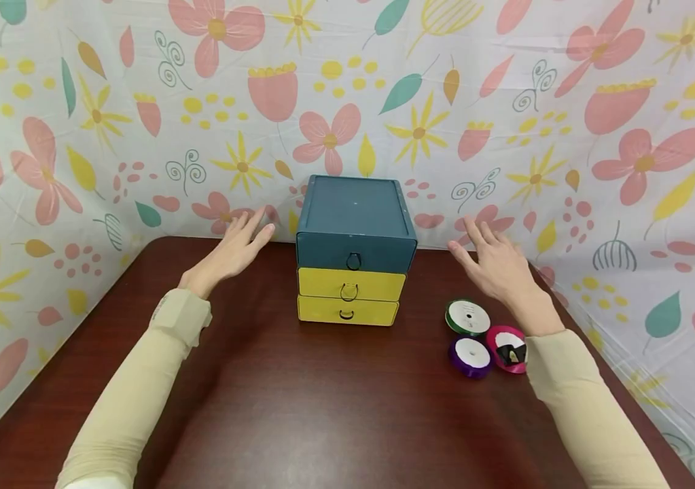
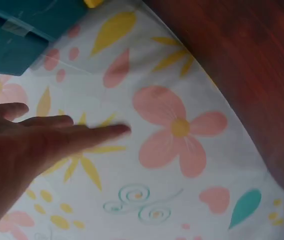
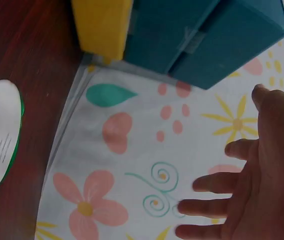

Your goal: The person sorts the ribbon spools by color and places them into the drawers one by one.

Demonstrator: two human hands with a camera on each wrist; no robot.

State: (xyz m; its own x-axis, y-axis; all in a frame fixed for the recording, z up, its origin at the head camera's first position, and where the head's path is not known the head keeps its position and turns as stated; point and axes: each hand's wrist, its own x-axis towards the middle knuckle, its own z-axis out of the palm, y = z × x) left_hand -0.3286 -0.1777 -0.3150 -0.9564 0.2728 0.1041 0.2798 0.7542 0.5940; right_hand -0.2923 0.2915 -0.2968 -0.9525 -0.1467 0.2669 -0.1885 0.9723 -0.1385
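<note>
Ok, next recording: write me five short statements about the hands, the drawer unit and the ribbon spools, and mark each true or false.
1. The drawer unit has a blue drawer above two yellow drawers. True.
2. Three ribbon spools lie on the table. True.
3. The left hand grips a ribbon spool. False: it holds nothing.
4. The ribbon spools lie to the person's left of the drawer unit. False: to the right.
5. The right hand is apart from the drawer unit. True.

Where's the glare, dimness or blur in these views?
Head: pale glare on the near tabletop, drawer unit reasonably sharp; left wrist: left hand dark, one fingertip blurred; right wrist: right hand dim against the brighter floral cloth.
</note>
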